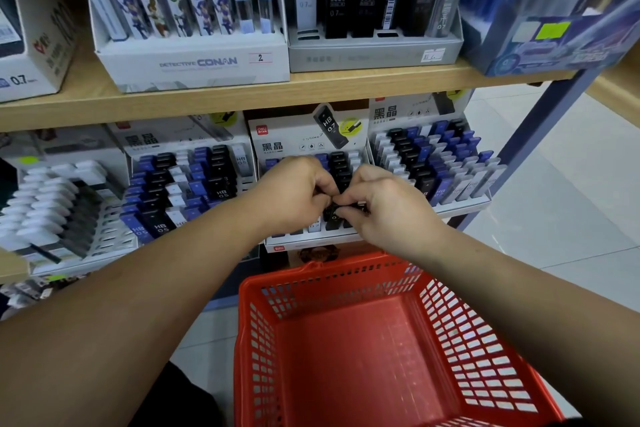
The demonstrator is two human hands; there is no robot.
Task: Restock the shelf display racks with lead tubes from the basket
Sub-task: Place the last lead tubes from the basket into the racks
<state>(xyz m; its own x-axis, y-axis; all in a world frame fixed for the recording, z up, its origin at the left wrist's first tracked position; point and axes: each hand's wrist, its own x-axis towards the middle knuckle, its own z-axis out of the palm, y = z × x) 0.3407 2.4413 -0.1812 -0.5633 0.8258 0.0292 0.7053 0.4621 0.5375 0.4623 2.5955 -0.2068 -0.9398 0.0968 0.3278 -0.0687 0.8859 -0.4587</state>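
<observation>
At the rack [311, 240], left hand [294, 194] and right hand [384, 210] pinch black tubes [335, 216].

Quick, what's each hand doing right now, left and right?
Left hand: curled, pinching the black lead tubes over the middle rack.
Right hand: curled, pinching the same tubes.

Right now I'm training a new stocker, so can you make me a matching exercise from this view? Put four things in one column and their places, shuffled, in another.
Things:
1. red basket
2. Conan box
3. black tube
4. middle rack

Places:
A. on top of the wooden shelf board
B. under that board, behind the hands
C. lowest in view, beneath the forearms
D. pinched between the left hand and the right hand

Pairs: 1-C, 2-A, 3-D, 4-B
</observation>
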